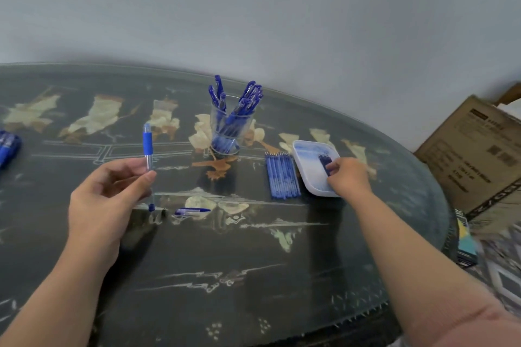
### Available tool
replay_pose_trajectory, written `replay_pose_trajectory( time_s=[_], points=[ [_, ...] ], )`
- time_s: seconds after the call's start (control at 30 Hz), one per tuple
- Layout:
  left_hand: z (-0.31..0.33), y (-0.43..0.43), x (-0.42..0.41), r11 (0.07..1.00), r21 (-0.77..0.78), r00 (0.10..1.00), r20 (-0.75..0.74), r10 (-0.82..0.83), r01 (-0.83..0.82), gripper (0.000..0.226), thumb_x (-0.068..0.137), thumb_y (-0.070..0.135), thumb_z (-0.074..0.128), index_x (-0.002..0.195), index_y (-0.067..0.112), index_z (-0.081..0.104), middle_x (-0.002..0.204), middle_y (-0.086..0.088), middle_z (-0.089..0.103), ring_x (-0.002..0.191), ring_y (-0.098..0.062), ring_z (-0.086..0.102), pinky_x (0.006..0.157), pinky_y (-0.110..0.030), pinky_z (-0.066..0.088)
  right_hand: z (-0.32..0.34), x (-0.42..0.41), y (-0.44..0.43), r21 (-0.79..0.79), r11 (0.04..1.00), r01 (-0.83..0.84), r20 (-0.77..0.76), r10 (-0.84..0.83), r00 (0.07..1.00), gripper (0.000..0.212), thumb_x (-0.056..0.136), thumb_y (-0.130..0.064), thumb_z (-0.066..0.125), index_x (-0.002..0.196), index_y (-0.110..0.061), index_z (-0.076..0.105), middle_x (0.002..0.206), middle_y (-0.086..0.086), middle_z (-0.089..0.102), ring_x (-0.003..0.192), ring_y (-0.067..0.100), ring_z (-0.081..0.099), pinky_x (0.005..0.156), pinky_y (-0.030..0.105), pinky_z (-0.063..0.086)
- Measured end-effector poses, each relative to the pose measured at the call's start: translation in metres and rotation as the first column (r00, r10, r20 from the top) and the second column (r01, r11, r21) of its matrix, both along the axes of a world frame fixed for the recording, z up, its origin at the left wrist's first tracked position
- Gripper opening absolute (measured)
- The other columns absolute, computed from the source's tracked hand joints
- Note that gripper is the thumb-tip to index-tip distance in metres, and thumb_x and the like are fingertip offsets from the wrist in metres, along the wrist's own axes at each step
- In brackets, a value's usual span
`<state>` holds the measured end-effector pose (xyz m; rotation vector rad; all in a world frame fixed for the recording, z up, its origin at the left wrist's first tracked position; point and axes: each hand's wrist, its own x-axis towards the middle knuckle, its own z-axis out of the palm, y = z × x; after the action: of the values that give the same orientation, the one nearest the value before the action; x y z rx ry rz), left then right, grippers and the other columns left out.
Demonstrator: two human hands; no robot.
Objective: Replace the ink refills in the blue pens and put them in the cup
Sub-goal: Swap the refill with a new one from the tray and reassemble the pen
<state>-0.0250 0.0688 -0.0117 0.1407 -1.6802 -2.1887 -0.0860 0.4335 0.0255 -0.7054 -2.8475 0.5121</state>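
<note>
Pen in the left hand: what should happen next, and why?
Probably the right hand should take one from the row of refills beside the tray: the left hand holds the pen barrel upright, and a loose pen part lies on the table.

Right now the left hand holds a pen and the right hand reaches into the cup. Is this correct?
Not quite. The left hand does hold a pen, but the right hand reaches into the white tray, not the cup. The head view shows this.
</note>
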Motion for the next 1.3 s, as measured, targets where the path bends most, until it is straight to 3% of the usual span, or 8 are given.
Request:
replay_pose_trajectory(
  time_s=[0.13, 0.27, 0.37, 0.53, 0.73, 1.07, 1.2, 1.3],
  points=[
    [-0.001, 0.000, -0.001, 1.000, -0.024, 1.000, 0.000, -0.005, 0.005, 0.021, 0.083, 0.001, 0.070, 0.094, 0.020, 0.069, 0.092, 0.000, 0.069, 0.076, -0.001, 0.065, 0.071, -0.014, 0.056, -0.004, -0.001, -0.005, 0.050, 0.999, -0.017, -0.003, 0.017, 1.000, 0.038, 0.083, 0.005, 0.049, 0.106, -0.012, 0.074, 0.112, 0.011, 0.068, 0.102, 0.032, 0.062, 0.086, 0.033, 0.051],
    [-0.002, 0.000, -0.002, 0.999, -0.034, 1.000, 0.006, -0.012, 0.012, 0.022, 0.083, 0.002, 0.070, 0.093, 0.022, 0.069, 0.091, 0.003, 0.069, 0.077, -0.001, 0.066, 0.071, -0.014, 0.056, -0.005, -0.005, -0.008, 0.082, 0.997, -0.003, 0.047, -0.001, 0.999, 0.027, 0.083, 0.005, 0.049, 0.094, -0.005, 0.073, 0.099, 0.016, 0.066, 0.091, 0.035, 0.059, 0.075, 0.032, 0.047],
    [-0.001, 0.000, -0.002, 0.999, -0.038, 1.000, 0.002, -0.018, 0.018, 0.021, 0.083, 0.003, 0.070, 0.093, 0.022, 0.069, 0.091, 0.004, 0.069, 0.077, -0.001, 0.066, 0.070, -0.013, 0.056, -0.004, -0.007, -0.012, 0.083, 0.996, 0.027, 0.083, -0.034, 0.996, 0.022, 0.085, 0.001, 0.051, 0.091, -0.011, 0.068, 0.092, 0.014, 0.057, 0.083, 0.034, 0.052, 0.070, 0.029, 0.040],
    [0.001, 0.001, 0.001, 0.998, -0.039, 0.999, -0.007, -0.041, 0.041, 0.021, 0.082, 0.003, 0.070, 0.096, 0.019, 0.070, 0.093, -0.001, 0.069, 0.079, -0.008, 0.065, 0.073, -0.016, 0.057, -0.006, -0.007, -0.019, 0.004, 0.994, 0.106, 0.027, -0.107, 0.994, 0.033, 0.087, -0.003, 0.057, 0.119, -0.009, 0.064, 0.120, 0.014, 0.063, 0.110, 0.035, 0.059, 0.076, 0.030, 0.041],
    [0.002, 0.003, 0.001, 0.999, -0.031, 0.999, -0.014, -0.033, 0.032, 0.026, 0.082, 0.004, 0.070, 0.107, 0.008, 0.069, 0.096, -0.007, 0.069, 0.080, -0.011, 0.066, 0.075, -0.018, 0.057, -0.001, -0.002, -0.025, -0.136, 0.979, 0.152, -0.089, -0.165, 0.982, 0.046, 0.088, -0.001, 0.060, 0.132, -0.011, 0.053, 0.130, 0.014, 0.058, 0.118, 0.034, 0.056, 0.089, 0.035, 0.047],
    [0.006, 0.002, 0.004, 0.999, -0.040, 0.999, 0.005, -0.035, 0.035, 0.023, 0.082, 0.003, 0.072, 0.095, 0.022, 0.072, 0.090, 0.003, 0.072, 0.080, -0.013, 0.067, 0.088, -0.041, 0.055, 0.009, 0.002, -0.045, -0.389, 0.921, 0.027, -0.336, -0.169, 0.927, 0.043, 0.090, -0.003, 0.053, 0.131, -0.016, 0.054, 0.125, 0.010, 0.060, 0.102, 0.024, 0.058, 0.087, 0.039, 0.050],
    [0.005, -0.001, 0.004, 0.998, -0.037, 0.999, 0.016, -0.042, 0.042, 0.022, 0.081, 0.005, 0.073, 0.095, 0.023, 0.073, 0.090, 0.003, 0.072, 0.082, -0.016, 0.067, 0.090, -0.044, 0.055, 0.014, 0.003, -0.059, -0.463, 0.886, -0.030, -0.364, -0.159, 0.918, 0.045, 0.089, -0.001, 0.052, 0.132, -0.016, 0.053, 0.095, -0.001, 0.060, 0.072, 0.010, 0.053, 0.074, 0.035, 0.049],
    [0.004, -0.001, 0.004, 0.998, -0.034, 0.999, 0.016, -0.044, 0.045, 0.022, 0.081, 0.005, 0.073, 0.096, 0.020, 0.073, 0.089, 0.004, 0.072, 0.081, -0.016, 0.067, 0.089, -0.044, 0.055, 0.017, 0.005, -0.068, -0.495, 0.866, -0.069, -0.379, -0.144, 0.914, 0.046, 0.087, -0.004, 0.056, 0.131, -0.018, 0.054, 0.105, 0.005, 0.065, 0.078, 0.019, 0.059, 0.077, 0.043, 0.054]
  ],
)
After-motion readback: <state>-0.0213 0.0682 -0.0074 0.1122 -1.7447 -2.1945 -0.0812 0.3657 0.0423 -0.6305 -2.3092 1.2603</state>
